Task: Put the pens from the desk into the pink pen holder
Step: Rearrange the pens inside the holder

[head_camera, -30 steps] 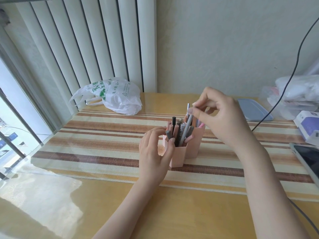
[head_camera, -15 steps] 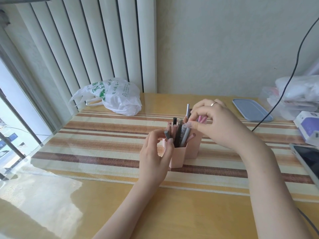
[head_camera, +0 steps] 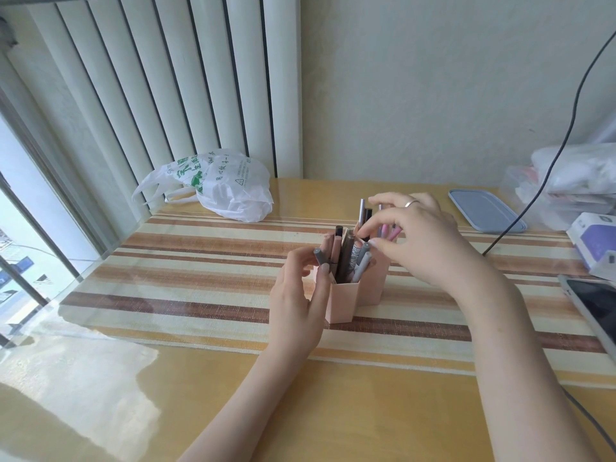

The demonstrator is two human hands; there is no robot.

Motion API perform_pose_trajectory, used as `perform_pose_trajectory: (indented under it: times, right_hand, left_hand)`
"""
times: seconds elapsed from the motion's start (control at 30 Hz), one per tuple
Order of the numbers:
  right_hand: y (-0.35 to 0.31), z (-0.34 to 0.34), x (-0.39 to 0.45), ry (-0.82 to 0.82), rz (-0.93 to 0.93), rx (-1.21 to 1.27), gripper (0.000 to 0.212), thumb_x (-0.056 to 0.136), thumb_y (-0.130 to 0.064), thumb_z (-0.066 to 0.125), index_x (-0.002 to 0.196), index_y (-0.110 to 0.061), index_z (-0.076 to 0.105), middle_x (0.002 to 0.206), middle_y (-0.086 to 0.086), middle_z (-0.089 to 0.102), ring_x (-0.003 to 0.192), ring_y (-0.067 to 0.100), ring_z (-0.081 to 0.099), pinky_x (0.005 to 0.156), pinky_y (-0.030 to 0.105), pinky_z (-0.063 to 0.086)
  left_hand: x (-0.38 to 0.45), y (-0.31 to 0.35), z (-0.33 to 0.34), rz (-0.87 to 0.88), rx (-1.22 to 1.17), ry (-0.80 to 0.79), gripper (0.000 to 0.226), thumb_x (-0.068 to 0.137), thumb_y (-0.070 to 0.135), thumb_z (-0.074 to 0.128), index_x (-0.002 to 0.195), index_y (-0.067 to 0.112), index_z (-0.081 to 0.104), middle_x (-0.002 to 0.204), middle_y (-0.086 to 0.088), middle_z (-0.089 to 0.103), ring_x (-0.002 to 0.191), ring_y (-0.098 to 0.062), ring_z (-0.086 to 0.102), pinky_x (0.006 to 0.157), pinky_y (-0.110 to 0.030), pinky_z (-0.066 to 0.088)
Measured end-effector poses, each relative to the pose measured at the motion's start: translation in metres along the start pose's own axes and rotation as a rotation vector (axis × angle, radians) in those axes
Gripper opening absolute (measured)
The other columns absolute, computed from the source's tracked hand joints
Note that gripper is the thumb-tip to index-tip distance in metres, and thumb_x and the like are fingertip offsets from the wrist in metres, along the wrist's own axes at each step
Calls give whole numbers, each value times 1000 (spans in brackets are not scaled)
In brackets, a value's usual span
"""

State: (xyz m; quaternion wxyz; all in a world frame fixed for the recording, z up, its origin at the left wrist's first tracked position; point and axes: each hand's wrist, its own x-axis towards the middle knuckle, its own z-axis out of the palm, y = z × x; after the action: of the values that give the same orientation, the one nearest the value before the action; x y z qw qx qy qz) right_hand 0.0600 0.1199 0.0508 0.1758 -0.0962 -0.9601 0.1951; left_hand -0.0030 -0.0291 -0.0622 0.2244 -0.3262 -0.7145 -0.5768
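Desk [head_camera: 300, 411] of pale yellow wood fills the lower view, a striped mat [head_camera: 200, 278] lying across it beneath a glossy clear sheet. White vertical blinds [head_camera: 150, 95] hang at the back left, with a white plastic bag [head_camera: 226, 188] printed in green slumped on the desk below them. At the right edge sit a blue lid [head_camera: 486, 211], a purple and white box [head_camera: 596, 241], a phone [head_camera: 596, 305] and a black cable [head_camera: 546, 181] running down the wall. The pink pen holder [head_camera: 343, 303] stands upright on the mat at centre, made of joined compartments, and pens [head_camera: 346, 258] in grey, black and pink stick up out of it. The left hand [head_camera: 296, 301] curls round the holder's left side, fingers gripping its wall by a grey pen cap. The right hand [head_camera: 423, 238], wearing a ring, hovers over the back compartment with fingertips drawn together among the pen tops; whether it pinches one I cannot tell.
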Motion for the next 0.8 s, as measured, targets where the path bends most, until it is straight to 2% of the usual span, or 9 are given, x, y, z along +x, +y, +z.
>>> perform_pose_trajectory:
  times: [0.1,0.2,0.37,0.47,0.57,0.67,0.73,0.8]
  right_hand:
    - [4,-5,0,-3,-18,43,39,87,-16,65,72,-52,61,134,-26,48,104,4,36,102,37,32]
    - [6,-12,-2,-25,-56,94,47,85,-10,65,72,-56,60,134,-27,45,109,2,31,107,36,29]
    - [-2,-7,-2,-79,-85,15,22,80,-24,73,76,-44,66,141,-25,44,128,10,30,111,46,23]
    - [0,-3,1,-15,-77,113,9,82,-25,70,81,-35,69,135,-21,51,124,14,39,105,46,35]
    - [3,-9,2,164,-57,420,6,90,-22,62,91,-27,66,112,-18,67,99,14,65,83,31,54]
    - [5,-15,2,269,-44,684,8,96,-18,55,98,-17,62,87,-11,75,85,5,70,65,8,49]
    - [6,-15,2,275,-28,790,10,97,-15,52,101,-13,60,83,-8,75,82,4,71,66,2,44]
    - [7,-14,2,268,-22,824,11,98,-14,50,103,-12,60,83,-9,76,80,4,71,67,1,43]
  left_hand:
    - [0,0,0,-3,-5,5,15,94,27,46,109,29,47,97,17,60,94,-7,61,81,-30,50]
    - [0,-1,0,2,-10,7,15,94,27,46,109,27,48,97,19,60,95,-4,61,81,-30,50]
    - [0,-2,0,10,-7,11,16,94,27,48,109,24,48,96,18,60,94,-6,61,80,-31,51]
    - [0,-1,0,1,-15,22,21,93,27,49,113,29,43,99,21,60,98,1,59,81,-23,48]
    - [0,-2,1,-14,-18,31,26,93,24,52,117,23,42,103,18,60,100,0,58,81,-22,47]
    - [0,-2,1,-25,-12,27,29,92,17,54,116,24,42,104,19,60,99,1,58,82,-20,46]
    - [0,-2,0,-23,-7,24,30,91,17,54,116,26,40,104,22,59,100,2,57,82,-17,45]
    - [0,-1,0,-17,-9,23,30,91,16,54,116,26,40,104,22,59,101,2,57,82,-17,45]
